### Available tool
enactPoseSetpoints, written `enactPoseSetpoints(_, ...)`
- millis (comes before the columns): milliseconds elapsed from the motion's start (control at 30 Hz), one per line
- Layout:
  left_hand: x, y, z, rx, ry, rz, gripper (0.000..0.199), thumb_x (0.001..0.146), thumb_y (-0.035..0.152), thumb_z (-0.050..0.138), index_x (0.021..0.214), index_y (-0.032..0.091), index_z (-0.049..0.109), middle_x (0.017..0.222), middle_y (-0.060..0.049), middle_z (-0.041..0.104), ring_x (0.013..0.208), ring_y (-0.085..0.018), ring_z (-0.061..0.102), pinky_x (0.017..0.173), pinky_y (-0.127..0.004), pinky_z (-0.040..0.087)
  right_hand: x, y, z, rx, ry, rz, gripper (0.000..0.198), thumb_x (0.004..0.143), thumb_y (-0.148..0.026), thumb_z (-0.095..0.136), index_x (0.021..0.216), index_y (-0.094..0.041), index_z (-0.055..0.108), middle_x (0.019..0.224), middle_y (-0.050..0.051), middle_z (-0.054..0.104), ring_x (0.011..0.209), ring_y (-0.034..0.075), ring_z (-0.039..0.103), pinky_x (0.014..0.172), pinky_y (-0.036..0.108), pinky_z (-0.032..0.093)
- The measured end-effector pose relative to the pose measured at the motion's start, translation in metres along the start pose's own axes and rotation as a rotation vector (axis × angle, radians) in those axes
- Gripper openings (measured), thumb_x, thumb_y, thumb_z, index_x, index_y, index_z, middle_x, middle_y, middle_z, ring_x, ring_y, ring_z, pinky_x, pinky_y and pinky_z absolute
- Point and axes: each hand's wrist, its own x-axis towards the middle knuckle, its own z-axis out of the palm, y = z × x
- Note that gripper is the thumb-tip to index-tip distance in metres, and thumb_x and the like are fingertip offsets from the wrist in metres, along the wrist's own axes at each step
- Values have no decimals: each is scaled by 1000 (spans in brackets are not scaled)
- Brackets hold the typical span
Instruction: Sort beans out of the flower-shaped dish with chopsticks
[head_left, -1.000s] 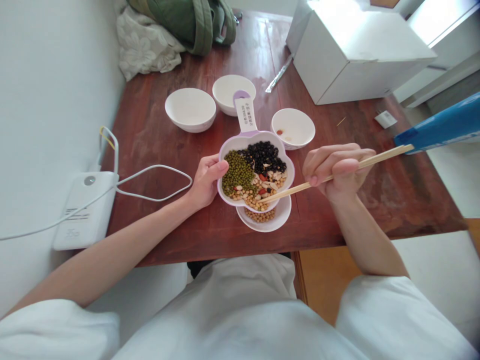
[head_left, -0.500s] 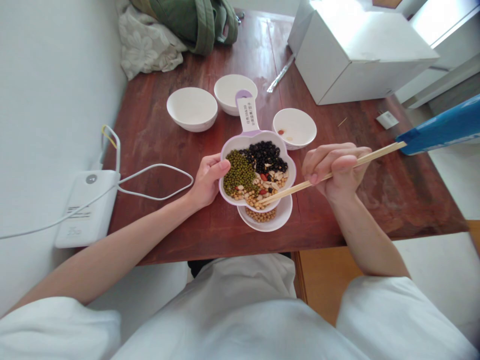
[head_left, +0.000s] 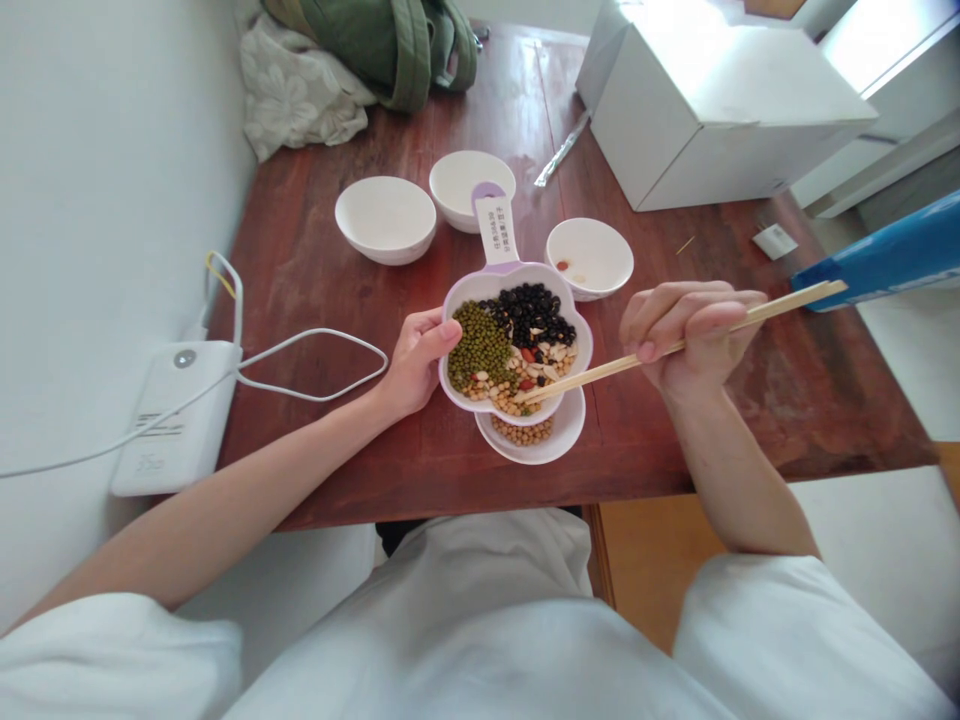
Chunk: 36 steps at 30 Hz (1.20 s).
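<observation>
My left hand [head_left: 420, 360] grips the left rim of a purple-and-white scalloped bowl [head_left: 501, 260] with a labelled handle, its thumb over the edge. Inside lie green mung beans [head_left: 478, 345], black beans [head_left: 534, 312], and soybeans mixed with pale seeds and a few red peanuts [head_left: 527, 356]. Closed around a pair of wooden chopsticks [head_left: 611, 368] is my right hand [head_left: 694, 335]; their tips rest among the soybeans at the bowl's near side. Partly under the scalloped bowl, a white bowl [head_left: 566, 440] holds soybeans [head_left: 523, 432].
Two white bowls [head_left: 385, 220] stand at the back left. Another white bowl [head_left: 589, 258] holds a red and a pale piece. A white box [head_left: 720, 130], green bag [head_left: 375, 45], power bank [head_left: 176, 415] with cable, charger [head_left: 775, 241] and blue object [head_left: 885, 255] surround the workspace.
My right hand has shifted right and the chopsticks have drawn slightly back to the right, tips still in the scalloped bowl. My left hand holds the bowl in the same place.
</observation>
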Motion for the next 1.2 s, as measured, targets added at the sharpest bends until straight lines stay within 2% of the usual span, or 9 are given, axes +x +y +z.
enactPoseSetpoints(167,-1,1,-1,9,4,-14,61,76,78,94,89,19,83,91,-12,86,105,-41,86,89,-50,73,-4,-1,0,0,-37,-1,66,104,-61,80,50,-25,71,43,2,57,34,18,51,40,36,45)
enactPoseSetpoints(267,-2,1,0,12,6,-12,61,77,78,94,88,19,82,92,-12,86,105,-42,86,89,-50,73,-7,-1,1,11,-71,-4,64,102,-63,82,52,-24,72,43,1,56,33,17,50,40,35,45)
enactPoseSetpoints(467,-1,2,1,3,8,-14,61,75,77,94,86,19,82,90,-12,86,101,-41,87,89,-50,73,-9,0,10,34,5,-6,70,108,-57,76,48,-25,62,39,-1,50,29,14,42,38,34,43)
enactPoseSetpoints(667,-1,1,0,-14,7,-32,59,75,77,95,87,21,82,88,-11,86,104,-42,86,88,-50,73,-1,2,9,128,48,-12,70,112,-53,72,47,-26,64,37,-3,43,26,12,31,33,34,34)
enactPoseSetpoints(767,-1,0,0,-19,1,-34,59,75,77,95,87,21,82,89,-11,86,105,-42,86,88,-50,73,3,1,7,113,99,-24,69,110,-53,75,47,-27,64,37,-4,40,27,12,27,35,36,40)
enactPoseSetpoints(867,-1,0,0,-3,6,-29,60,75,78,94,88,21,82,90,-11,86,104,-42,86,88,-50,73,-1,-1,6,41,118,-33,67,106,-56,80,47,-28,67,38,-2,44,28,15,35,39,40,48)
enactPoseSetpoints(1000,-1,0,0,-2,16,-32,61,74,78,94,87,20,82,91,-12,86,104,-42,86,88,-50,72,-9,0,4,14,19,8,62,100,-64,84,51,-27,73,40,1,53,33,20,50,40,40,48)
enactPoseSetpoints(1100,-2,0,0,-3,8,-29,60,76,78,94,89,20,82,92,-12,86,105,-42,86,88,-50,72,-12,1,4,19,-29,-23,63,101,-63,83,52,-25,73,42,1,56,33,18,52,38,36,44)
enactPoseSetpoints(1200,-2,1,0,5,1,-26,60,77,78,92,90,21,82,93,-12,87,105,-42,86,88,-50,73,-12,2,5,25,-9,-39,64,104,-60,81,52,-25,72,41,0,55,31,17,50,38,34,44)
